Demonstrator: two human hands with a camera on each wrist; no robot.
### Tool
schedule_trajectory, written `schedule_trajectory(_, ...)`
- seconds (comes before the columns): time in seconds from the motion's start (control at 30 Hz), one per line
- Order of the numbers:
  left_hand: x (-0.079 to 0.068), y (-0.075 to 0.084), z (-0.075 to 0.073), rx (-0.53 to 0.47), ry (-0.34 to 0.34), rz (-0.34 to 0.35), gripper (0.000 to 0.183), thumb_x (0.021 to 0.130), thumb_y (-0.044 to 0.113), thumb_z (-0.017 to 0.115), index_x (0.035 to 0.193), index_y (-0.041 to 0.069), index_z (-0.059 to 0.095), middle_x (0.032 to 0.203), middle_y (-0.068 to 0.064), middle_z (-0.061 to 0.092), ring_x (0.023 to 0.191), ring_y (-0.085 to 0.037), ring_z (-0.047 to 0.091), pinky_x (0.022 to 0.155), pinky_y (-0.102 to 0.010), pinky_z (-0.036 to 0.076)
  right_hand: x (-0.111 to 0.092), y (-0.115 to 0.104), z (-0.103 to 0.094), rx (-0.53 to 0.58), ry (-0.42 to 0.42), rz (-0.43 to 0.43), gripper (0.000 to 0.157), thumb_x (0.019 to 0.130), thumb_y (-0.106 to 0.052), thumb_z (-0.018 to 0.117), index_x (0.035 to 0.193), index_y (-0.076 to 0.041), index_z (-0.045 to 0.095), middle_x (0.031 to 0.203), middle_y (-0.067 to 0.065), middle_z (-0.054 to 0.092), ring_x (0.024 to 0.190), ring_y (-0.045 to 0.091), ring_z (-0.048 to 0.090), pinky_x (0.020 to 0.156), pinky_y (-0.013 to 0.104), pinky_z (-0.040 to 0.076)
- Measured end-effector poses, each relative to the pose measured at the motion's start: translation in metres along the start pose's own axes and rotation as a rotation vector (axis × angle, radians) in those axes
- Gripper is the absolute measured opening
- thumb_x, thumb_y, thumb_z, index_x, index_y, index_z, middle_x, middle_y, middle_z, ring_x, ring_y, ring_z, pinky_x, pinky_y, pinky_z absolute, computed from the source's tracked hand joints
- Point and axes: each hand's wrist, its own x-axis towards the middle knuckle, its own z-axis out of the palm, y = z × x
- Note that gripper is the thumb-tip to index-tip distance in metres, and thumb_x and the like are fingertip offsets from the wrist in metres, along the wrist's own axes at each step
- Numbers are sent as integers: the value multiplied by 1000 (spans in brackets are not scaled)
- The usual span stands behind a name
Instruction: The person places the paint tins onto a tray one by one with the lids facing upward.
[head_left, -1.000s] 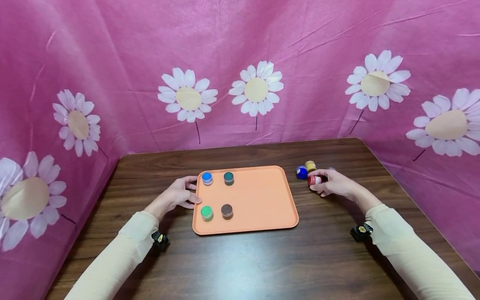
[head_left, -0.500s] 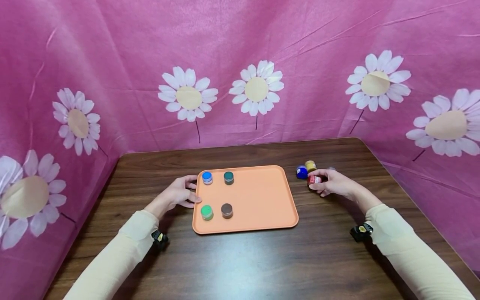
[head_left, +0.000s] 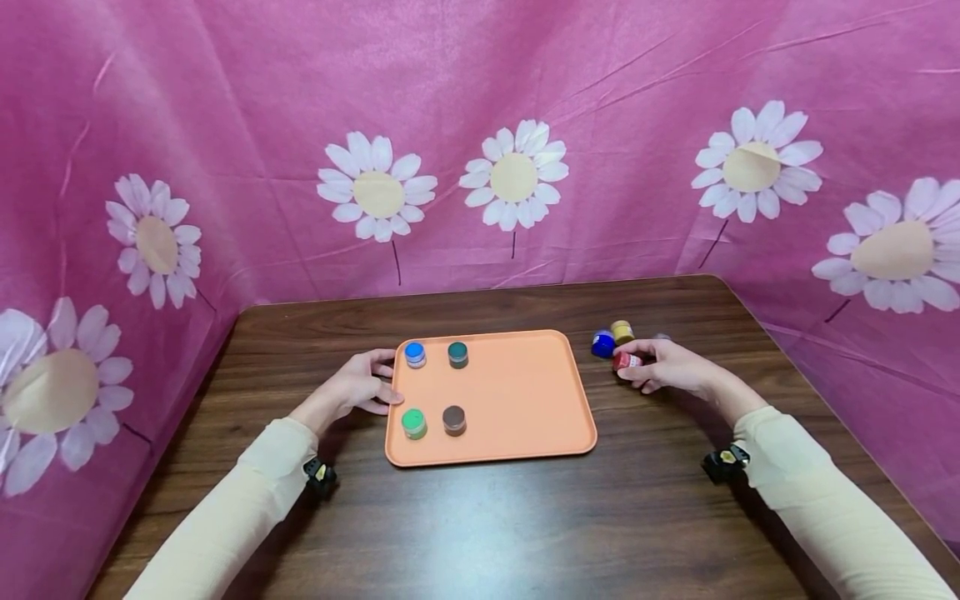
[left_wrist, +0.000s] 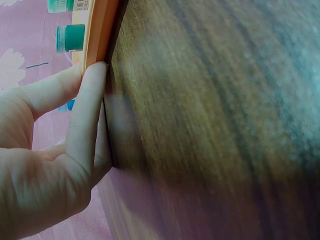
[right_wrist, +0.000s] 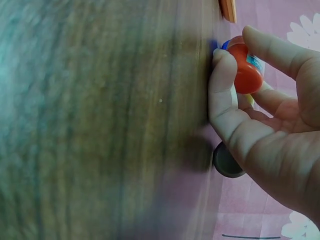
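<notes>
My left hand point(head_left: 363, 385) holds the left rim of an orange tray point(head_left: 517, 392), its fingers at the edge in the left wrist view. Small paint jars stand upright on the tray's left half: a blue one point(head_left: 415, 355) and a dark green one point(head_left: 458, 355) at the back, a light green one point(head_left: 414, 424) and a brown one point(head_left: 453, 421) in front. Right of the tray, my right hand point(head_left: 666, 367) grips a red paint jar point(right_wrist: 248, 77) between thumb and fingers, the jar lying tilted. Close behind it are a dark blue jar point(head_left: 603, 343) and a yellow jar point(head_left: 622, 332).
A dark-ended jar point(right_wrist: 227, 162) lies behind my right hand, mostly hidden in the head view. Everything rests on a brown wooden table point(head_left: 480, 525). A pink cloth point(head_left: 450, 75) printed with daisies hangs along the table's back and sides.
The red jar has turned and shifted very slightly left within the right hand's grip. My left hand and the tray keep their places.
</notes>
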Motion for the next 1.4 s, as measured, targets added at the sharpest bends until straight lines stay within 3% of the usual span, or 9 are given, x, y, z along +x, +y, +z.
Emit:
schedule_trajectory(0.2,2,-1,0,-11,0,1,88,80,-16,74,155,1,32,129,-25,46,84,-23,66,70,-40,64,0,2,-3,10,-25,-4,53,95,-16,73,136,8,49,109,16,59,88,25,65,73,35,61)
schedule_trajectory(0.5,1,-1,1,-21,-2,5,88,80,-16,74,155,1,32,129,-25,46,83,-22,66,69,-40,63,-2,-16,7,17,-101,-98,59,96,-14,70,143,9,44,117,24,63,92,23,66,81,41,61)
schedule_trajectory(0.8,0,0,1,-21,-3,3,87,80,-16,74,154,1,32,129,-26,46,84,-23,66,70,-40,63,0,-43,33,-10,-193,-172,56,96,-15,70,141,9,46,110,26,63,97,26,65,81,43,59)
schedule_trajectory(1.1,1,-1,1,-20,-8,16,89,79,-17,75,155,0,32,129,-26,47,82,-23,66,68,-40,63,6,-67,65,-72,-269,-204,56,94,-20,75,140,4,52,118,26,64,102,35,64,85,48,59)
schedule_trajectory(1.4,1,-1,0,-7,-4,23,89,78,-16,75,155,0,32,128,-26,47,82,-23,66,67,-40,64,17,-84,91,-107,-337,-281,50,93,-21,75,136,0,58,119,18,65,98,26,63,83,44,59)
